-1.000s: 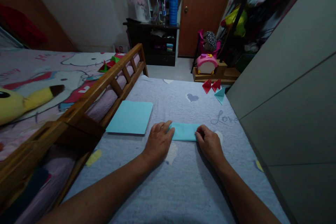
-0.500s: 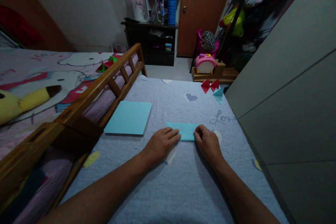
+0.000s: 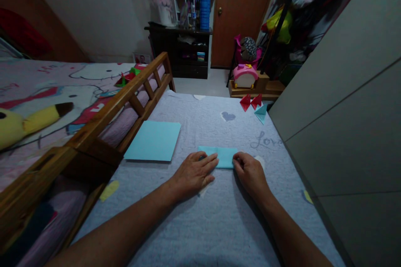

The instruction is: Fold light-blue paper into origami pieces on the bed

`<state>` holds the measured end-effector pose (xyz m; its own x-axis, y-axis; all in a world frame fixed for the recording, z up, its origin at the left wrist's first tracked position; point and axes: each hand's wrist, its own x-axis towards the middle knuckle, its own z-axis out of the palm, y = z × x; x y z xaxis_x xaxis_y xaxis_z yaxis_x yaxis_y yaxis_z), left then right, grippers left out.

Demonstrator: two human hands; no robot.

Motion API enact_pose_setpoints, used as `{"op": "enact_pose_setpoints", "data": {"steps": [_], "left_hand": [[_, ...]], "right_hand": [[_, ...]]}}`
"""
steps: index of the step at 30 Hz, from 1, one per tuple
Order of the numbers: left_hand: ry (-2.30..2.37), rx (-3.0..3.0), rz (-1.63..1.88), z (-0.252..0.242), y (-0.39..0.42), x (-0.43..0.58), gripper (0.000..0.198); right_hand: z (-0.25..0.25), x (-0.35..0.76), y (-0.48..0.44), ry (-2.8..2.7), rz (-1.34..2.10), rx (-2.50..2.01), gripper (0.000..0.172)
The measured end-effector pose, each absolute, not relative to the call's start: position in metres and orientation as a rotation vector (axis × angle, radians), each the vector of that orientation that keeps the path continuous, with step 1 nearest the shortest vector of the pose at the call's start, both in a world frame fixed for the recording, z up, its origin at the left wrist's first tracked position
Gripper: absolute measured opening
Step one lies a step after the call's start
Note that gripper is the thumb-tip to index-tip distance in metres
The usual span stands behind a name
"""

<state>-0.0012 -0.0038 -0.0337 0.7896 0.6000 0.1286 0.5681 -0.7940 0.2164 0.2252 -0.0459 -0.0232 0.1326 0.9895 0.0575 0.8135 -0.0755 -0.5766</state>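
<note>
A folded light-blue paper (image 3: 226, 157) lies flat on the bed sheet in front of me, a narrow rectangle with a crease near its middle. Across its left part my left hand (image 3: 196, 172) rests flat, fingers stretched out and pressing on the paper. My right hand (image 3: 249, 169) pinches the paper's right edge between thumb and forefinger, the other fingers curled. To the left lies a square stack of light-blue paper (image 3: 153, 141), touched by neither hand.
Two red folded paper pieces (image 3: 245, 102) and a light-blue folded piece (image 3: 261, 112) stand at the far right corner of the sheet (image 3: 188, 225). A wooden bed rail (image 3: 103, 121) runs along the left; a pale cabinet (image 3: 344, 91) borders the right.
My left hand's fingers have spread and slid slightly to the right over the paper. The right hand has shifted a little at the right edge.
</note>
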Motion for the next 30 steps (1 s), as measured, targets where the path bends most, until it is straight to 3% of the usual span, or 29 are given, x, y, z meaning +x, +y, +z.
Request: {"op": "enact_pose_setpoints", "data": {"steps": [30], "left_hand": [[0.897, 2.881, 0.319, -0.034, -0.004, -0.001, 0.047]], "right_hand": [[-0.035, 0.226, -0.053, -1.855, 0.362, -1.850, 0.029]]}}
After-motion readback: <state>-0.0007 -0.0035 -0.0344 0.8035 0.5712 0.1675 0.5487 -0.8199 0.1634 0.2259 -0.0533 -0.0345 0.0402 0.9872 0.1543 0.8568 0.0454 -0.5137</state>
